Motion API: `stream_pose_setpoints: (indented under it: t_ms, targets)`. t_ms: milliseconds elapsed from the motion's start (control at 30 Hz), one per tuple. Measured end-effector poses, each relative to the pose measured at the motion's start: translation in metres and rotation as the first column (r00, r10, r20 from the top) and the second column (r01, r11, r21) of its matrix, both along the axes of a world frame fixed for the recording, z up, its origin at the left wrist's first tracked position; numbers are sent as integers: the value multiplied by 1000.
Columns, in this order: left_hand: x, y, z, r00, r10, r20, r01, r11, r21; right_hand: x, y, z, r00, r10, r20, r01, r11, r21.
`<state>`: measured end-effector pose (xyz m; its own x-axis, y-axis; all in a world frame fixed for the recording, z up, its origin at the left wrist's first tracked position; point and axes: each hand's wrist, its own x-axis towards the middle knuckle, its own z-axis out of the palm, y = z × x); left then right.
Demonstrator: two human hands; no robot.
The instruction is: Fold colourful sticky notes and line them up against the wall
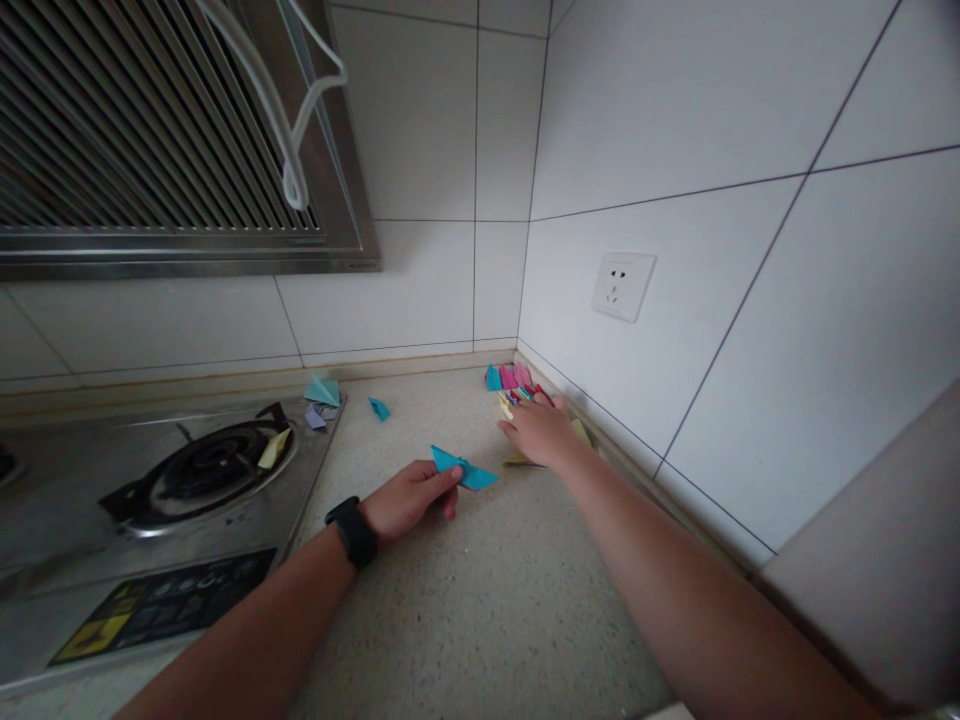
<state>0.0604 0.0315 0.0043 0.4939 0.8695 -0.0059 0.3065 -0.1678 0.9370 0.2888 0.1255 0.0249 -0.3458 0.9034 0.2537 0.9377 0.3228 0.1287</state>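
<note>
A blue folded-paper boat [480,478] is pinched between the thumb and fingers of my left hand [412,495], just above the worktop. My right hand [544,428] reaches into the far corner, its thumb apart from the fingers, over a group of small folded papers. In that group a blue folded paper [493,378] and pink folded papers [514,376] show beyond my fingers. Part of the group is hidden by my hand. Beside my right wrist lies a yellowish folded paper [580,434]. Farther left, a small blue folded paper [379,409] rests alone on the worktop.
A gas stove [202,465] is on the left, with a yellow folded paper [275,449] on its burner. Light-blue [322,389] and lilac [315,416] folded papers sit at its back corner. Above are a range hood [352,220] and hanging white cable [294,185]. Tiled walls meet behind the speckled worktop [465,620].
</note>
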Motion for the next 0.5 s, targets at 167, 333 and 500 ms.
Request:
stream_pose_setpoints:
  t_ms: [167, 333, 500]
  targets:
    - [1, -1, 2, 1000, 2, 0, -2, 1000, 15, 0, 0, -2, 1000, 8, 2, -8, 1000, 19]
    - [0, -1, 2, 1000, 3, -18, -3, 1000, 4, -1, 0, -2, 1000, -6, -10, 6, 1000, 18]
    - [-1, 1, 1, 1000, -11, -6, 11, 1000, -11, 0, -1, 0, 1000, 10, -9, -10, 999, 33]
